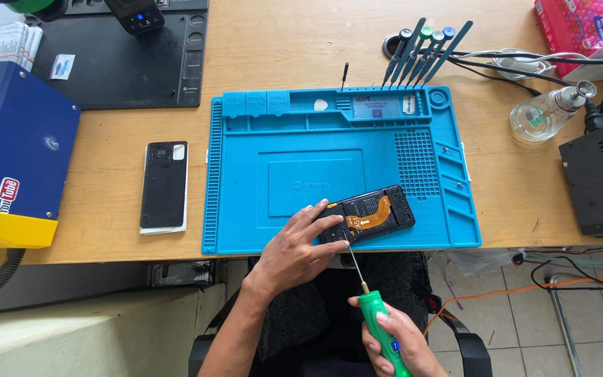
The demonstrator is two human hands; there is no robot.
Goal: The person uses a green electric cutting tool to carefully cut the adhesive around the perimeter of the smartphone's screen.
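Slippage is the main hazard here, as I judge it; the right hand [393, 340] is wrapped closed around a green electric screwdriver [383, 334], whose thin bit runs up and to the left to meet the near edge of an opened phone [371, 213]; that long slender shaft leaves little margin, and a tip that jumps off its seat could skate across the exposed interior.

The phone lies back-open near the front edge of a blue silicone repair mat [280, 174], tilted slightly, with an orange flex cable [370, 217] curving across its middle; that ribbon sits just beside the bit's contact point, so a stray tip could plausibly gouge or tear it.

The left hand [294, 248] rests on the mat with fingers spread and curled, fingertips pressing the phone's left end to steady it; it grips nothing, only pins; if that pressure eases, the phone might pivot under the driver's torque, and those fingertips lie close to the bit's path.

Whether the tip sits squarely in a screw head is too small to tell; a poor seat would risk stripping it.

The removed back cover [164, 184] lies on the wooden desk [120, 132], well apart to the left; spare drivers [423, 52] stand in the mat's far rack; a glass bottle [542, 115] stands to the right, clear of both hands.
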